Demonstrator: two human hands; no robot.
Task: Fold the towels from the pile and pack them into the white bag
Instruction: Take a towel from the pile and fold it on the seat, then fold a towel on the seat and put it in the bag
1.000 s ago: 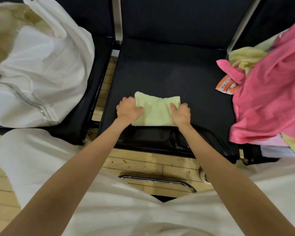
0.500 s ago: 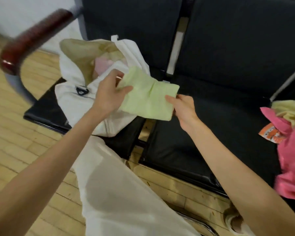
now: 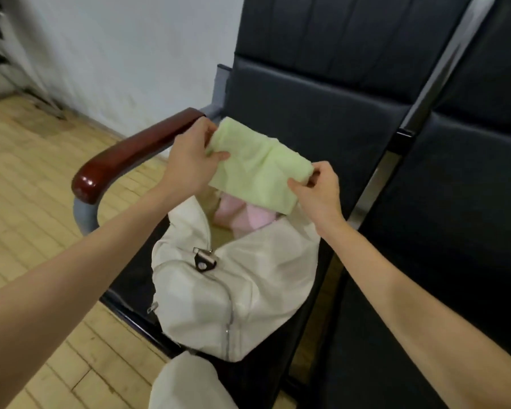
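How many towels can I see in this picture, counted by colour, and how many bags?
Light green towel, held over the bag by left hand and right hand: 1
Pink towel, inside the bag: at least 1
White bag: 1
Total: 3

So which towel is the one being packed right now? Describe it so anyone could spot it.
Start at the black seat beside the wooden armrest, where the white bag lies open. The folded towel is held above its mouth by the left hand and right hand. It is pale green; the one inside is pink.

No text, label or number can be read on anything here
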